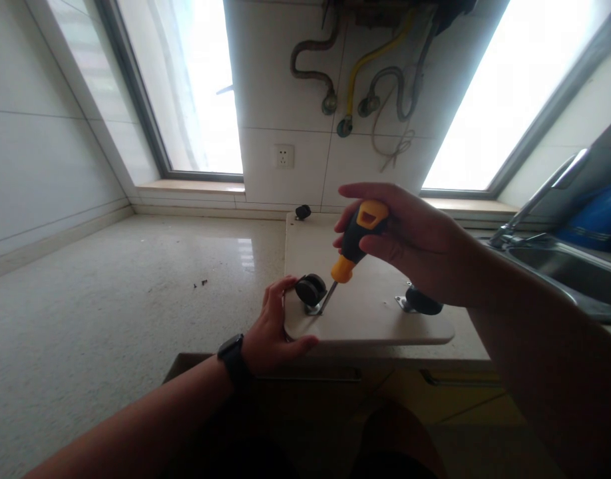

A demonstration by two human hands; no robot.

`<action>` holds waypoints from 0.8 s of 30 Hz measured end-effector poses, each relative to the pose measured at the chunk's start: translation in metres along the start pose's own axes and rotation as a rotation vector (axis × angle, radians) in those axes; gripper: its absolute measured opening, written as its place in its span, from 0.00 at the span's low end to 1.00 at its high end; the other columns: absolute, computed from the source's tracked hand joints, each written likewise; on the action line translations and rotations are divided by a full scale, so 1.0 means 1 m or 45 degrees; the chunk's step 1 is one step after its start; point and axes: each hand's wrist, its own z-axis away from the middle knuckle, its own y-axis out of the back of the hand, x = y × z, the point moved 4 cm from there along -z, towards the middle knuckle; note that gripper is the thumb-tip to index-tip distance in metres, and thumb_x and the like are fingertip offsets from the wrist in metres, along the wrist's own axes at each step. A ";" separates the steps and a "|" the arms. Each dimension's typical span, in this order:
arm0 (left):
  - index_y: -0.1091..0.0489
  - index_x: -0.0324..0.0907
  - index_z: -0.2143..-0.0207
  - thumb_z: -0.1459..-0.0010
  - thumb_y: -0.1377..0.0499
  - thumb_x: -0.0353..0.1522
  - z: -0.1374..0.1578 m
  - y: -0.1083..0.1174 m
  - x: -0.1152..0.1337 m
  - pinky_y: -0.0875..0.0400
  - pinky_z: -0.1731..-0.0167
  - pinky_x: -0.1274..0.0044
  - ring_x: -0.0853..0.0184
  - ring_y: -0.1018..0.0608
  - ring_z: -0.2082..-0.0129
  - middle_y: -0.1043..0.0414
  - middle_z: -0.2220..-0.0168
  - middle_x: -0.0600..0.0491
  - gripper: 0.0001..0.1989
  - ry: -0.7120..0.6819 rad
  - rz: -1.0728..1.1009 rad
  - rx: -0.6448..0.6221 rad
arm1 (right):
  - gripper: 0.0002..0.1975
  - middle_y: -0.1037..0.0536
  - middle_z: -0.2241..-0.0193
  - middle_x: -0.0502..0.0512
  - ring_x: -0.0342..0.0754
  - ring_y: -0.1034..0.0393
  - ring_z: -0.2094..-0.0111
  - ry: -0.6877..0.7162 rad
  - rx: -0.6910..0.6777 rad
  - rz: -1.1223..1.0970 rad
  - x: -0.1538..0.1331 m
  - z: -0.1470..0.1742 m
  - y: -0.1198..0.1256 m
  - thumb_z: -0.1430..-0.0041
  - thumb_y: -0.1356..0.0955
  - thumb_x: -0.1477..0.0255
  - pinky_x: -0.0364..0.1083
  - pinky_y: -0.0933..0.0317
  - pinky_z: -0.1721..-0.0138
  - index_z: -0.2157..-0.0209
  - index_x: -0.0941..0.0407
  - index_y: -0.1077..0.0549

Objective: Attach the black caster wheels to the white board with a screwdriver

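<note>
My right hand (390, 233) grips a yellow and black screwdriver (356, 241), fingers around its handle. The shaft slants down to the metal plate of a black caster wheel (310, 289) at the near left corner of a white board (365, 326). My left hand (278, 326) holds that corner of the board, thumb along the near edge and fingers at the left side beside the caster. A second caster (423, 301) sits at the near right corner, below my right wrist. A third caster (302, 212) stands at the far left corner. Any screw under the tip is too small to make out.
The board lies on a speckled countertop (136, 299). Several small dark screws (200, 284) lie to its left. At the right are a steel sink (575, 266) and a faucet (535, 199). Pipes (355, 73) and a socket (284, 156) are on the wall behind.
</note>
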 end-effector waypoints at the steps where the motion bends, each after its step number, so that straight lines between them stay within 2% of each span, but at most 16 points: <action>1: 0.58 0.51 0.32 0.46 0.31 0.45 -0.001 0.001 0.001 0.43 0.37 0.46 0.42 0.42 0.34 0.47 0.35 0.39 0.50 -0.015 -0.044 0.008 | 0.24 0.24 0.53 0.55 0.50 0.24 0.54 0.008 0.007 -0.024 0.002 0.001 0.001 0.35 0.32 0.73 0.53 0.25 0.53 0.38 0.48 0.34; 6: 0.52 0.51 0.31 0.45 0.32 0.49 -0.005 0.004 0.007 0.45 0.37 0.45 0.42 0.43 0.34 0.46 0.35 0.40 0.47 -0.115 -0.210 -0.009 | 0.24 0.25 0.55 0.53 0.51 0.24 0.54 0.060 0.108 -0.236 0.006 0.006 0.010 0.35 0.31 0.72 0.55 0.25 0.53 0.39 0.44 0.33; 12: 0.52 0.52 0.29 0.47 0.33 0.53 -0.014 0.012 0.012 0.46 0.37 0.44 0.43 0.43 0.36 0.46 0.34 0.42 0.50 -0.047 -0.300 -0.131 | 0.22 0.26 0.63 0.52 0.50 0.25 0.66 0.103 0.491 -0.311 -0.004 0.019 0.022 0.40 0.31 0.76 0.53 0.27 0.65 0.46 0.45 0.27; 14: 0.50 0.50 0.30 0.46 0.33 0.51 -0.016 0.016 0.015 0.43 0.39 0.46 0.44 0.41 0.37 0.44 0.37 0.41 0.48 -0.029 -0.288 -0.080 | 0.21 0.27 0.67 0.52 0.49 0.28 0.70 0.062 0.607 -0.368 -0.006 0.026 0.026 0.43 0.32 0.77 0.51 0.30 0.71 0.49 0.45 0.24; 17: 0.43 0.47 0.36 0.44 0.34 0.46 -0.018 0.020 0.021 0.38 0.42 0.49 0.48 0.36 0.41 0.39 0.42 0.42 0.37 -0.025 -0.239 0.014 | 0.19 0.30 0.69 0.53 0.48 0.32 0.73 -0.041 0.768 -0.465 -0.005 0.036 0.031 0.46 0.33 0.77 0.50 0.37 0.77 0.55 0.46 0.21; 20: 0.39 0.48 0.40 0.41 0.36 0.40 -0.019 0.019 0.025 0.38 0.41 0.51 0.49 0.35 0.42 0.36 0.43 0.44 0.29 -0.042 -0.252 -0.039 | 0.17 0.32 0.68 0.54 0.48 0.35 0.74 -0.070 0.816 -0.489 -0.007 0.044 0.033 0.45 0.33 0.77 0.51 0.42 0.78 0.59 0.45 0.20; 24: 0.39 0.51 0.36 0.39 0.39 0.38 -0.019 0.016 0.026 0.41 0.39 0.49 0.48 0.36 0.39 0.36 0.40 0.45 0.29 -0.066 -0.276 -0.144 | 0.18 0.31 0.68 0.54 0.49 0.34 0.71 -0.012 0.852 -0.482 -0.014 0.043 0.033 0.46 0.35 0.82 0.52 0.42 0.75 0.64 0.46 0.20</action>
